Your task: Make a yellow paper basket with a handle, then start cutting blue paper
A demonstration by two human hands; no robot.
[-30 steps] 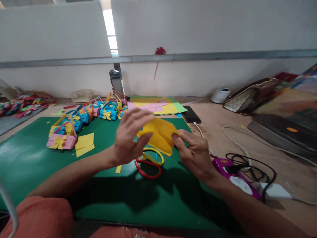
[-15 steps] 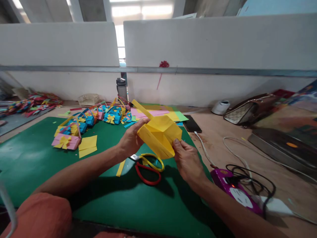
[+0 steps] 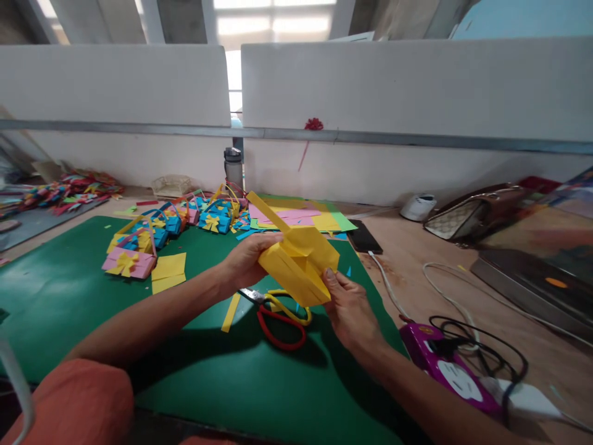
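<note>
Both hands hold up a folded yellow paper bag [image 3: 301,266] above the green mat [image 3: 194,377], with a paper strip sticking out at its upper left. My left hand [image 3: 250,259] grips its left side; some of those fingers are hidden behind the paper. On the right edge, my right hand [image 3: 349,303] pinches the paper with the thumb in front. Below the bag lie scissors [image 3: 282,334] with one red and one yellow handle loop, beside a narrow yellow strip [image 3: 230,313].
Left lie small paper bags with bows [image 3: 130,262] and yellow paper [image 3: 168,272]. Behind are stacked coloured sheets [image 3: 324,216], a bottle [image 3: 233,167] and a phone [image 3: 365,237]. Right are a purple power strip [image 3: 449,371], cables and a handbag [image 3: 467,213].
The view has shifted slightly, so the scene sits a little lower and to the right. The bag stays in both hands with its opening tilted slightly differently.
</note>
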